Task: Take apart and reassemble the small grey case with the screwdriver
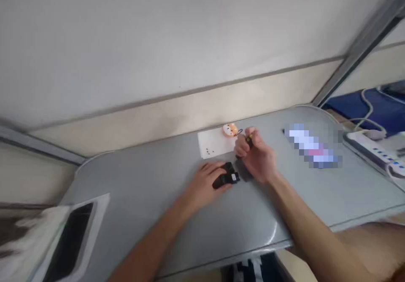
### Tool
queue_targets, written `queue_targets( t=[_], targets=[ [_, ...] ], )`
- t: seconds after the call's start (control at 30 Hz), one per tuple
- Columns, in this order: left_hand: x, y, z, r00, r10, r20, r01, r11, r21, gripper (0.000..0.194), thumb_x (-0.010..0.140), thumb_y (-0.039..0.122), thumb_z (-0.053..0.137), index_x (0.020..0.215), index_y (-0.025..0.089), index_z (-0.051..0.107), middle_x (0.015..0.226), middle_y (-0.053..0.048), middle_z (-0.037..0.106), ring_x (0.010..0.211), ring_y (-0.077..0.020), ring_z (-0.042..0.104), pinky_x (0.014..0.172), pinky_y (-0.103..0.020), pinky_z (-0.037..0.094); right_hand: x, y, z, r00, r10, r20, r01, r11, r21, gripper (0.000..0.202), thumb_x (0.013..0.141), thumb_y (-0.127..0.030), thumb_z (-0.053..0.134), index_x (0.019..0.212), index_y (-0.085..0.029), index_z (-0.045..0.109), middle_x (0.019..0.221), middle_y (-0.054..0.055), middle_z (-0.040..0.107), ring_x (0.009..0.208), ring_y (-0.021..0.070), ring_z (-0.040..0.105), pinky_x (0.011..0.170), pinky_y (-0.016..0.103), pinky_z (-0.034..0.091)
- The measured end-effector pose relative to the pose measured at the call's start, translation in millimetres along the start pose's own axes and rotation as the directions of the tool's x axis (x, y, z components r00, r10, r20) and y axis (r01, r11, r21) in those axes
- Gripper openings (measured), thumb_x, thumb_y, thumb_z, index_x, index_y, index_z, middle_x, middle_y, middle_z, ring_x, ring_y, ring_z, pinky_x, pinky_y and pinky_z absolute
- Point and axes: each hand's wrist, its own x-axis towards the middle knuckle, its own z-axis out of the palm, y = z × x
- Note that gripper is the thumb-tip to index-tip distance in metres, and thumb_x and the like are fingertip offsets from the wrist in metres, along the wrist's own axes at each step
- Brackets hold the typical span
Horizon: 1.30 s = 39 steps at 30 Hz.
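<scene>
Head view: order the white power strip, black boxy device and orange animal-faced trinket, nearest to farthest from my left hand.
1. Black boxy device: in your left hand.
2. Orange animal-faced trinket: ahead, slightly right.
3. White power strip: far right.

Muted, diffuse light
A glare streak (pixel 272 233) curves near the worktop's front (pixel 221 254); lower left blurs; pixelated patch (pixel 313 147) at right.
</scene>
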Motion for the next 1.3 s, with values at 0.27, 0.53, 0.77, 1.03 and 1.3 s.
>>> queue_targets(
  t=[0.27, 0.53, 0.77, 1.03, 1.3],
  targets=[
    [0.3, 2.3, -0.8, 1.000, -0.017, 0.015, 0.017, 1.000, -0.004, 0.029, 0.091, 0.033, 0.080, 0.115, 0.025, 0.065, 0.139, -0.005, 0.069, 0.126, -0.0245, 0.065, 0.110, -0.045, 0.050, -0.1, 1.1, 0.0, 0.999, 0.050, -0.014, -0.052, 0.994, -0.098, 0.032, 0.103, -0.052, 0.054, 0.087, -0.025, 0.060, 0.074, 0.000, 0.042, 0.065, 0.0153, 0.042, 0.064, 0.029, 0.042],
    [0.3, 2.7, -2.6, 1.000, 0.009, -0.001, -0.009, 1.000, 0.001, 0.025, 0.093, 0.033, 0.077, 0.114, 0.024, 0.068, 0.139, -0.006, 0.068, 0.125, -0.0243, 0.066, 0.110, -0.045, 0.050, -2.7, -3.9, 5.3, 0.998, 0.041, 0.040, -0.037, 0.996, -0.085, 0.021, 0.094, -0.042, 0.070, 0.089, -0.026, 0.057, 0.072, -0.001, 0.044, 0.066, 0.0153, 0.042, 0.064, 0.028, 0.040],
    [0.2, 1.8, -2.5, 1.000, 0.001, 0.007, -0.001, 1.000, -0.011, 0.025, 0.093, 0.031, 0.078, 0.115, 0.025, 0.068, 0.139, -0.004, 0.068, 0.125, -0.0233, 0.065, 0.111, -0.044, 0.050, -0.7, -3.4, 0.7, 0.998, 0.058, 0.012, -0.056, 0.993, -0.101, 0.026, 0.101, -0.046, 0.057, 0.087, -0.024, 0.060, 0.073, 0.000, 0.042, 0.067, 0.0163, 0.042, 0.065, 0.030, 0.040],
    [-0.1, 0.4, -0.7, 1.000, 0.013, -0.018, -0.013, 1.000, -0.024, 0.024, 0.091, 0.031, 0.079, 0.112, 0.025, 0.068, 0.137, -0.006, 0.069, 0.123, -0.0243, 0.066, 0.109, -0.045, 0.051, -0.3, -4.7, 2.7, 1.000, 0.030, -0.002, -0.030, 0.993, -0.114, 0.022, 0.093, -0.043, 0.070, 0.088, -0.026, 0.057, 0.076, 0.000, 0.047, 0.069, 0.0164, 0.046, 0.066, 0.030, 0.040],
    [-0.1, 0.7, -1.3, 1.000, 0.006, -0.015, -0.006, 1.000, -0.018, 0.024, 0.092, 0.032, 0.078, 0.113, 0.025, 0.069, 0.138, -0.006, 0.069, 0.124, -0.0245, 0.066, 0.109, -0.046, 0.051, 3.0, -1.0, -2.0, 0.999, 0.037, -0.030, -0.040, 0.992, -0.117, 0.026, 0.101, -0.047, 0.060, 0.088, -0.025, 0.060, 0.074, 0.000, 0.046, 0.065, 0.0156, 0.045, 0.064, 0.030, 0.041]
  ],
)
